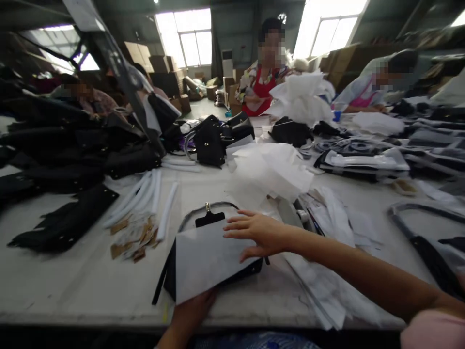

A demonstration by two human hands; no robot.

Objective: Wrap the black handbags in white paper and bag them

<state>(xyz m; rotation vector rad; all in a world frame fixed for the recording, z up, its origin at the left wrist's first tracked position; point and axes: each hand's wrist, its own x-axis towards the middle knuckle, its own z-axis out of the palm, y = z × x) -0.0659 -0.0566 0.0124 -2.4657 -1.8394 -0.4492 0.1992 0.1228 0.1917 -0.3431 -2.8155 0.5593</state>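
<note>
In front of me on the table lies a black handbag (170,274) with a curved, wrapped handle (189,213) and a black tab with a metal clasp (209,218) at its far side. A white paper sheet (203,257) covers most of its upper face. My right hand (257,235) is over the sheet's right part, fingers spread; whether it presses on the paper I cannot tell. My left hand (194,310) is at the bag's near edge, its fingers hidden beneath the bag and sheet.
White padded tubes (145,198) and small brown-and-clear packets (136,237) lie to the left, beside stacked black bags (65,218). Crumpled white paper (272,167) is piled ahead, with plastic wrapping (323,286) to the right. Co-workers, one in a red apron (262,92), are across the table.
</note>
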